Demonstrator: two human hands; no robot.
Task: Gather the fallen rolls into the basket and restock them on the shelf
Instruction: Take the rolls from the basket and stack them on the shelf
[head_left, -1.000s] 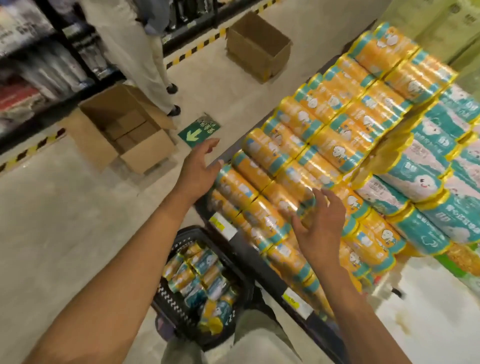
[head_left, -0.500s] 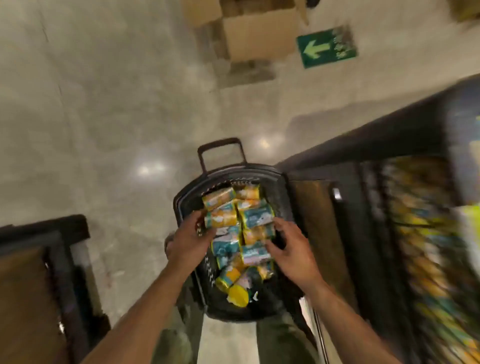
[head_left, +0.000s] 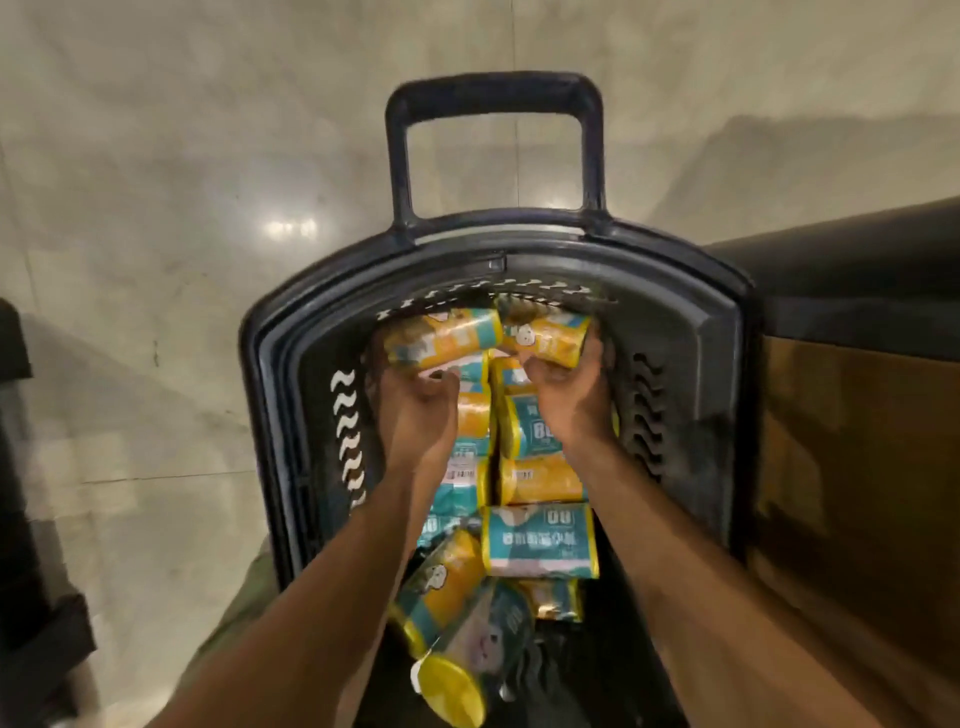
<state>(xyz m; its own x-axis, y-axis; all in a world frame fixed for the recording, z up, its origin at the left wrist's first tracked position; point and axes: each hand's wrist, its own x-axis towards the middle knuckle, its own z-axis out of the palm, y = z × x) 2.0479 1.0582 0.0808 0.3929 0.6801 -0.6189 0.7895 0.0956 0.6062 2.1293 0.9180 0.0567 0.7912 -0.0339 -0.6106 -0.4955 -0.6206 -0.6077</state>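
- The rolls (head_left: 537, 540) lie in 2 rows in the basket (head_left: 260, 395), bare wall either side.
- My left hand (head_left: 415, 415) grips an orange roll (head_left: 441, 340) at the far end, fingers curled.
- My right hand (head_left: 571, 405) grips a second roll (head_left: 553, 338) beside it.
- Open floor (head_left: 156, 208) left; shelf (head_left: 857, 467) close right.

A black plastic basket (head_left: 270, 415) with wavy slots in its walls stands on the floor, its looped pull handle (head_left: 493, 91) raised at the far end. It is just left of the dark shelf edge (head_left: 857, 270). Inside lies a heap of plastic-wrapped cylindrical rolls, orange or teal with yellow ends, mostly crosswise in two columns. By the far wall, the left hand (head_left: 415, 410) grips the far-left orange roll (head_left: 447, 338) and the right hand (head_left: 571, 395) grips the far-right orange roll (head_left: 550, 338). A wide teal roll (head_left: 540, 540) lies flat at near right. The nearest orange roll (head_left: 452, 577) is tilted.
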